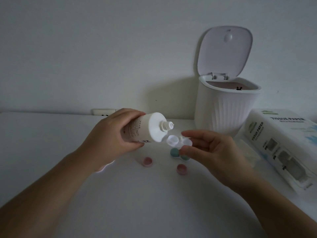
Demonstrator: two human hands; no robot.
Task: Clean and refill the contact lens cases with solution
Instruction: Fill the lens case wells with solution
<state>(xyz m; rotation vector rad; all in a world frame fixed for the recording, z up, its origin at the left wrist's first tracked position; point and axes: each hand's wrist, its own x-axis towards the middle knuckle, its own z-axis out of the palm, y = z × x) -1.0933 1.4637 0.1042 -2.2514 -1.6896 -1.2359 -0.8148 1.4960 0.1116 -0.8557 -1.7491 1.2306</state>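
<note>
Dim head view, I'm looking down at a white table (pixel 51 134) against a pale wall. My left hand (pixel 109 134) is wrapped around a white solution bottle (pixel 145 129), fingers over the top, thumb under the body. The bottle is tipped nearly sideways, uncapped nozzle (pixel 169 125) pointing right and slightly down. The nozzle tip sits just above and a little behind a clear lens case (pixel 178 140), not touching it as far as I can tell.

My right hand (pixel 214 152) pinches that clear lens case at its right end, index finger above, thumb below, other fingers loosely curled. The case is held in the air over the table, both wells open and facing up, left well nearest the nozzle. I can't tell if any liquid is in the wells, too dark.

Below the held case a second lens case with teal caps (pixel 175 152) lies on the table, partly hidden behind my right thumb. Two pink caps lie loose on the table, open side up: one (pixel 147 161) left of the teal case, the other (pixel 181 169) nearer to me, below the teal case.

Behind, to the right, a white ribbed bin (pixel 226 114) stands with its lid (pixel 224 50) flipped up. A tissue paper pack (pixel 281 143) lies at the right edge, just beside the bin. A wall socket (pixel 103 112) peeks out behind my left hand.
</note>
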